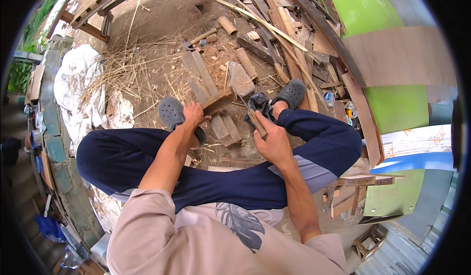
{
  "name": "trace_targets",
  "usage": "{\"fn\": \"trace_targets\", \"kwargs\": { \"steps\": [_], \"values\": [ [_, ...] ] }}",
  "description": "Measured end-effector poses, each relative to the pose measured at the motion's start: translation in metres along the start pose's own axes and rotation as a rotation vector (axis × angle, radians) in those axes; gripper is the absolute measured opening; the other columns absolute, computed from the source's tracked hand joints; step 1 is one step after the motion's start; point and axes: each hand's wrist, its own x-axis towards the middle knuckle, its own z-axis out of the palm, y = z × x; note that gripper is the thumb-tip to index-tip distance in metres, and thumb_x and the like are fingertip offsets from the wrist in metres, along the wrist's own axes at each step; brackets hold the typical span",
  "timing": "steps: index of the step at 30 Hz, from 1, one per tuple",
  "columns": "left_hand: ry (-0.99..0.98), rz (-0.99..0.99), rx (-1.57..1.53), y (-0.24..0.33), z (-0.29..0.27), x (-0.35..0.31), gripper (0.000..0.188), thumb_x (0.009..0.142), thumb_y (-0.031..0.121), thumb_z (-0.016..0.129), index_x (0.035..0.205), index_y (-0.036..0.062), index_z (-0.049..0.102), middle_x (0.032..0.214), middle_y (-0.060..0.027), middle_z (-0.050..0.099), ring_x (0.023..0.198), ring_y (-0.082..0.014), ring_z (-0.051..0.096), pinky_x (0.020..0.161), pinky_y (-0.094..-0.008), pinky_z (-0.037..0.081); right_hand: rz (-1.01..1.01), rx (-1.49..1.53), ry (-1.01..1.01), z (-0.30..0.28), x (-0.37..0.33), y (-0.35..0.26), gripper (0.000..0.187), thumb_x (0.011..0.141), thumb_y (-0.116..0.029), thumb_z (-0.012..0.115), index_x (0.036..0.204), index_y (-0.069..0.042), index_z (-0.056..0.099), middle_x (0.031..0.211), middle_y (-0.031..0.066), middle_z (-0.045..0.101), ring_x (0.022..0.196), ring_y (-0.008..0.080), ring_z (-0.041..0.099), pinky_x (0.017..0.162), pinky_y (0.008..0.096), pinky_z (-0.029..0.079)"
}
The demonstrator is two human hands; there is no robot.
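Left hand [192,113] has its grip wrapped around a short wooden block [217,101], propped on the dirt ground [162,25] between the grey clogs [171,112]. Right hand [272,140] is closed on the wooden handle of a tool [256,122], probably a chopping knife; the blade's hard to make out. The block looks stiff, rough-sawn and weathered brown, light enough for one hand. I'd hold it low, well away from the struck end, since splinters seem likely.
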Motion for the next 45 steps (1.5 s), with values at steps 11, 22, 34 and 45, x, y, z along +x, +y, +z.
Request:
{"fn": "trace_targets", "kwargs": {
  "steps": [11, 22, 34, 45],
  "values": [
    [0.050, -0.100, -0.226, 0.008, 0.009, 0.006, 0.078, 0.087, 0.073, 0.052, 0.121, 0.0019, 0.053, 0.103, -0.0199, 0.072, 0.104, -0.0337, 0.068, 0.107, -0.0516, 0.036, -0.228, -0.194, -0.025, 0.048, -0.002, 0.024, 0.065, 0.082, -0.010, 0.063, 0.144, -0.003, 0.045, 0.100, 0.0258, 0.067, 0.082, 0.0453, 0.066, 0.075, 0.0516, 0.054],
    [0.091, -0.155, -0.358, 0.024, 0.017, 0.014, 0.083, 0.089, 0.073, 0.049, 0.128, -0.0009, 0.050, 0.133, -0.0220, 0.054, 0.126, -0.0370, 0.052, 0.103, -0.0478, 0.041, -0.196, -0.312, -0.062, 0.049, -0.005, 0.033, 0.058, 0.088, -0.021, 0.063, 0.143, -0.012, 0.050, 0.083, 0.0206, 0.069, 0.076, 0.0411, 0.068, 0.069, 0.0490, 0.054],
    [0.502, -0.024, -0.727, 0.053, 0.010, 0.041, 0.059, 0.100, 0.055, 0.043, 0.121, 0.0011, 0.055, 0.115, -0.0208, 0.057, 0.111, -0.0373, 0.053, 0.095, -0.0493, 0.040, -0.106, -0.263, 0.032, 0.052, -0.024, 0.009, 0.052, 0.089, -0.015, 0.062, 0.141, -0.011, 0.054, 0.075, 0.0192, 0.067, 0.066, 0.0363, 0.066, 0.061, 0.0459, 0.052],
    [0.473, -0.081, -0.779, 0.050, 0.010, 0.049, 0.042, 0.102, 0.043, 0.042, 0.102, 0.0041, 0.059, 0.104, -0.0186, 0.063, 0.099, -0.0379, 0.059, 0.087, -0.0504, 0.044, -0.056, -0.333, 0.075, 0.072, -0.040, -0.020, 0.054, 0.084, -0.008, 0.066, 0.137, 0.000, 0.055, 0.066, 0.0122, 0.059, 0.056, 0.0302, 0.060, 0.056, 0.0410, 0.049]
  ]
}}
